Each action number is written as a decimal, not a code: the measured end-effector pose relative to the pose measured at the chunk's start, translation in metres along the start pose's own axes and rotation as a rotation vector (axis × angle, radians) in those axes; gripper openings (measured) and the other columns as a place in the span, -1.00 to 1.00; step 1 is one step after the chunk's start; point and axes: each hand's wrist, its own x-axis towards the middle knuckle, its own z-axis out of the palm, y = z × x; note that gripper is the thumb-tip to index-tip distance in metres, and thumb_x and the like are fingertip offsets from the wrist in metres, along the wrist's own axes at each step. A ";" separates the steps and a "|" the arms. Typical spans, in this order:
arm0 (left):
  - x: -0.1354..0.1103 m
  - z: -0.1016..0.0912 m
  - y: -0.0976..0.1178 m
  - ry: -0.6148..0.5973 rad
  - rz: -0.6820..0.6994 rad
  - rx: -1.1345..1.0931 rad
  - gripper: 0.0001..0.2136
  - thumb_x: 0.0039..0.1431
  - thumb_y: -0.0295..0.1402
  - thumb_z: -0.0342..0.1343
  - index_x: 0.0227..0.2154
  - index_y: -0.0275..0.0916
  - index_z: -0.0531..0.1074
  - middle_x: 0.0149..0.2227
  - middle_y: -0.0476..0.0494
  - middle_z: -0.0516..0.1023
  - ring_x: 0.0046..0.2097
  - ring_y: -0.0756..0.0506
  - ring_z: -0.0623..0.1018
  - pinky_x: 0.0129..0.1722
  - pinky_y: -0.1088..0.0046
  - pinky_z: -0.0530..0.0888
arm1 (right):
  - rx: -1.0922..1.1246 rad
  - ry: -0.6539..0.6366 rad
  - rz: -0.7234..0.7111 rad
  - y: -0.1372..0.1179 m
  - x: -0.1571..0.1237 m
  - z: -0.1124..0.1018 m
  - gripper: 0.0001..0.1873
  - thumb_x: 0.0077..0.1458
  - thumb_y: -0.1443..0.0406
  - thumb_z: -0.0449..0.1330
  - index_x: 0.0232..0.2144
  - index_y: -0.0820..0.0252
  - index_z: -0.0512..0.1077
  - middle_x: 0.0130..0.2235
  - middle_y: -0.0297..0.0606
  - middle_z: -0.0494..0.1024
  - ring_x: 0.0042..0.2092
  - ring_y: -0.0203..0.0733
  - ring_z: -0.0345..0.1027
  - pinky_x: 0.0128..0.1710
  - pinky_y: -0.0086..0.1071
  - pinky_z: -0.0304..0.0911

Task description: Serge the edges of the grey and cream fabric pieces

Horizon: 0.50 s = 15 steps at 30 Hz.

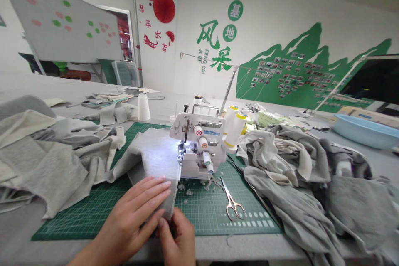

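Observation:
A folded piece of pale grey fleece-backed fabric (155, 158) runs under the presser foot of a white overlock sewing machine (199, 145), lit by the machine's lamp. My left hand (132, 212) lies across the fabric's near part, fingers together, pressing it down. Just beside it, my right hand (176, 237) pinches the fabric's near edge between its fingers and thumb. Both hands rest over a green cutting mat (199, 212). Gold-handled scissors (232, 205) lie on the mat to the right of my right hand, apart from it.
Heaps of grey fabric (52, 162) lie left of the mat, with more (299, 178) to the right. Thread cones (233, 126) stand behind the machine, and a white cone (144, 107) stands to its left. Lint lies on the mat. A blue plastic basin (366, 130) sits at the far right.

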 end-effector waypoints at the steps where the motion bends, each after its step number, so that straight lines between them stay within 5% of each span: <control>1: 0.001 0.000 0.000 -0.005 -0.001 0.003 -0.61 0.30 -0.47 0.07 0.17 -0.14 0.38 0.15 -0.11 0.51 0.22 -0.16 0.44 0.27 0.23 0.35 | 0.003 -0.003 0.006 0.000 0.000 0.000 -0.85 0.18 0.28 0.15 -0.41 0.16 0.48 -0.45 -0.33 0.49 -0.43 -0.24 0.30 -0.48 -0.48 0.19; 15: 0.014 0.007 -0.014 0.000 -0.012 0.034 -0.65 0.30 -0.46 0.06 0.13 -0.15 0.42 0.13 -0.10 0.53 0.17 -0.13 0.47 0.25 0.31 0.35 | -0.095 -0.052 -0.026 -0.013 0.004 -0.005 -0.77 0.18 0.32 0.11 -0.46 0.13 0.52 -0.48 -0.33 0.52 -0.43 -0.21 0.38 -0.43 -0.44 0.19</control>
